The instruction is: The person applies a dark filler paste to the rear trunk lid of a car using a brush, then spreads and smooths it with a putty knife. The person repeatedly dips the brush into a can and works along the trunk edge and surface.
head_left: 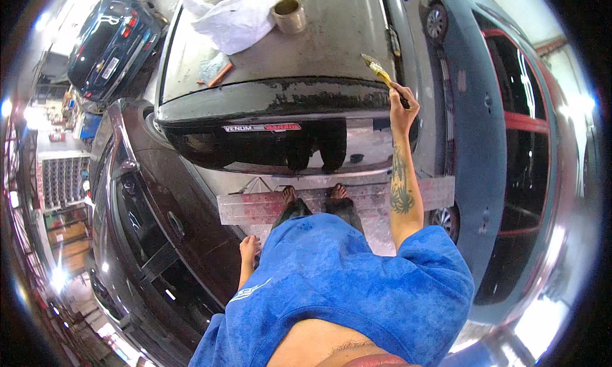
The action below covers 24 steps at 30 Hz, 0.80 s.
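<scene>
My right hand [404, 106] grips a paintbrush [380, 71] by its yellow handle. The bristles point up and left, over the right part of a dark car's top panel [306, 55]; I cannot tell whether they touch it. Low at my left side, beside my blue shirt, my left hand [250, 247] has curled fingers, and what they hold, if anything, is hidden. On the panel sit a brownish cup-like container [289, 15], a crumpled white plastic sheet or bag [239, 23] and a small grey-and-orange block [215, 69]. Dull, patchy spots mark the panel's near edge.
Under my bare feet lies a paint-speckled plank [376, 198]. A dark car [162, 208] stands close on the left, a grey-blue vehicle [475, 144] on the right. Farther back left is another dark car [115, 42]. Shelving [64, 182] lines the left side.
</scene>
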Tool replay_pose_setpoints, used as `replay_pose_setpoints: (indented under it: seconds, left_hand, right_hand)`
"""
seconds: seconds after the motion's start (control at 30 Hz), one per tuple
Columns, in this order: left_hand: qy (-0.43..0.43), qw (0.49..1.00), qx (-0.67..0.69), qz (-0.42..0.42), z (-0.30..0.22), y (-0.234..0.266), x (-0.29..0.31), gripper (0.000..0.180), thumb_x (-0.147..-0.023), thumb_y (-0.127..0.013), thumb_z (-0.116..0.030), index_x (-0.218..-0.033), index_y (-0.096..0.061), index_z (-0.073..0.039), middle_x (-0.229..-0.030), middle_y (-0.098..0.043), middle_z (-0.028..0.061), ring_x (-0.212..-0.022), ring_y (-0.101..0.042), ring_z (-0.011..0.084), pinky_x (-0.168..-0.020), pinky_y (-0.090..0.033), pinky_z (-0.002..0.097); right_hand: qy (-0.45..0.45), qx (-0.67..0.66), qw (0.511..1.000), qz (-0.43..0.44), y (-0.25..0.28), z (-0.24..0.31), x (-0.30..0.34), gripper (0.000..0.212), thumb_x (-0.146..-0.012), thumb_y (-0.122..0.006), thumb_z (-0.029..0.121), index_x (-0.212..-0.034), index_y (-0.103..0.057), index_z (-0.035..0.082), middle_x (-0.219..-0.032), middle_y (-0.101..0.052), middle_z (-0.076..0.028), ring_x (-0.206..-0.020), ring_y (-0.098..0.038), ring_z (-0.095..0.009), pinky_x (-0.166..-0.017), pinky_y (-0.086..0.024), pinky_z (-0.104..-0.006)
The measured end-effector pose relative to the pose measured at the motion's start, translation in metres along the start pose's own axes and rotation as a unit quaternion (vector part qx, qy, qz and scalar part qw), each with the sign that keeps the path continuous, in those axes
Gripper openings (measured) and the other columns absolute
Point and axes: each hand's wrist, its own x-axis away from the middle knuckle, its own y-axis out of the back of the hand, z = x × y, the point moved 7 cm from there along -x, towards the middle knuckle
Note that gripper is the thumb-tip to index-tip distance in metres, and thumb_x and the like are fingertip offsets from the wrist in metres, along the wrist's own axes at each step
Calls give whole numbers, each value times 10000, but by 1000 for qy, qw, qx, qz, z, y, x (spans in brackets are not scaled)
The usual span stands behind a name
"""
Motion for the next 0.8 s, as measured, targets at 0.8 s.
replay_pose_setpoints:
  seconds: [0.8]
  left_hand:
    - [94, 985, 31, -143, 168, 16, 83, 273, -876, -590, -238, -952, -682, 7, -815, -691, 96, -668, -618, 157, -580, -463, 284]
  right_hand:
    - [92, 344, 878, 319, -378, -42, -226, 421, -728, -687, 424, -967, -759, 85, -869, -736, -142, -835, -715, -237, -764, -542, -343]
